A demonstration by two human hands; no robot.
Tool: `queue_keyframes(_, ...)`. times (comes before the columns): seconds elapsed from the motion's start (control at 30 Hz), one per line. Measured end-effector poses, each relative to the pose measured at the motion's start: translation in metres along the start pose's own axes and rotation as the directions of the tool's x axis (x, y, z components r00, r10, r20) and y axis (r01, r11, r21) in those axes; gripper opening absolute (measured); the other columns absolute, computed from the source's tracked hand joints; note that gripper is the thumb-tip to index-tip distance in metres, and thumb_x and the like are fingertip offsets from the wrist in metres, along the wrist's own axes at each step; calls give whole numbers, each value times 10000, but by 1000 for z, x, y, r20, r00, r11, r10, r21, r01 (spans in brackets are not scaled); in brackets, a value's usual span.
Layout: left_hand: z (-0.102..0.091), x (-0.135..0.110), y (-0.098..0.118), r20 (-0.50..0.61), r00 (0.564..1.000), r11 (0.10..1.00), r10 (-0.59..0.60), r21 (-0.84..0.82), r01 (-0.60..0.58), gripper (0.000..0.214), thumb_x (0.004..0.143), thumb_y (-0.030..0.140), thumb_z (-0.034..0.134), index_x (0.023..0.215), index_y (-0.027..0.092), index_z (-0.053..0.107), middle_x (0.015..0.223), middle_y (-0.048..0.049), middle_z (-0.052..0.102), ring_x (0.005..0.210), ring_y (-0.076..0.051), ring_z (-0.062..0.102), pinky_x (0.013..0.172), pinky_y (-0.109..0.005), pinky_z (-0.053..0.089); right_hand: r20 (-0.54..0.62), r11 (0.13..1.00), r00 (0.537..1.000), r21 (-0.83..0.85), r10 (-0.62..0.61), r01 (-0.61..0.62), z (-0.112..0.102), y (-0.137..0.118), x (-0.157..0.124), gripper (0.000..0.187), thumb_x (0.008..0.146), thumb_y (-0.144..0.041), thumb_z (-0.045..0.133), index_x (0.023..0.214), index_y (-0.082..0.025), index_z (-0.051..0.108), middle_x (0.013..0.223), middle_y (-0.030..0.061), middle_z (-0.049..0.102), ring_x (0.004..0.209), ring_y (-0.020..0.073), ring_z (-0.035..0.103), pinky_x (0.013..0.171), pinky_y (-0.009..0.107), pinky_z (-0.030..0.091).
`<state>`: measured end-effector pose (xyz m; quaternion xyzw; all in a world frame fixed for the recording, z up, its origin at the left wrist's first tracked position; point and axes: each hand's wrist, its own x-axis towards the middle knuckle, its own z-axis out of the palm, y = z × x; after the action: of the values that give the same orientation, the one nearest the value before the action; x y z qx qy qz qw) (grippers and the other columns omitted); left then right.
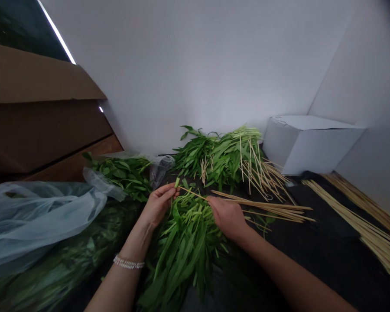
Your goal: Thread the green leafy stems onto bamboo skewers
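Between the thumb and fingers of my left hand [162, 199] is a short piece of green stem [177, 182]. My right hand [228, 216] is closed around a thin bamboo skewer [195, 193], whose far end reaches the stem; whether it pierces the stem I cannot tell. Below both hands spreads a pile of long leafy greens [185, 247]. Just beyond my right hand lie several loose skewers [279, 209]. Farther back, more greens [227, 154] are heaped against the wall, with a bunch of skewers [263, 173] sticking out of them.
At the left are a translucent plastic bag [45, 221] and bagged greens [125, 173]. A cardboard box [42, 78] stands behind them. On the right sit a white box [315, 143] and bundles of long sticks [360, 221] on the dark surface.
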<state>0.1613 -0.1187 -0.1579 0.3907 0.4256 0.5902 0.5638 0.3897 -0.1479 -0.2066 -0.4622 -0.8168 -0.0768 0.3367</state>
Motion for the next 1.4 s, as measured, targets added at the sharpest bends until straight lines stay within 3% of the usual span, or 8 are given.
queue_keyframes(0.77,-5,5,-7,-94,993,994,72,90,-64,399,484,307,900,831,162,768,796,-48,755,689,-127,650,685,-236,493,-21,1000,1000,18,1,0,0,-2,0,279,935,-167,414,1074,-189,655,924,59,730,769,150,682,689,221,475)
queue_keyframes(1.03,-4,5,-8,-85,992,988,94,131,-83,407,534,427,857,830,163,762,786,-46,753,674,-140,650,652,-237,485,-8,1000,1000,6,-2,2,0,-3,-1,289,934,-170,412,1101,-195,647,916,62,726,762,147,672,670,215,465)
queue_keyframes(1.4,-3,5,-4,-96,995,999,17,34,-13,377,437,326,909,730,152,747,707,-30,734,594,-94,608,606,-205,478,-11,1000,999,-4,-31,31,1,-3,-2,281,928,-161,416,1094,-183,641,852,46,709,673,139,640,590,225,412)
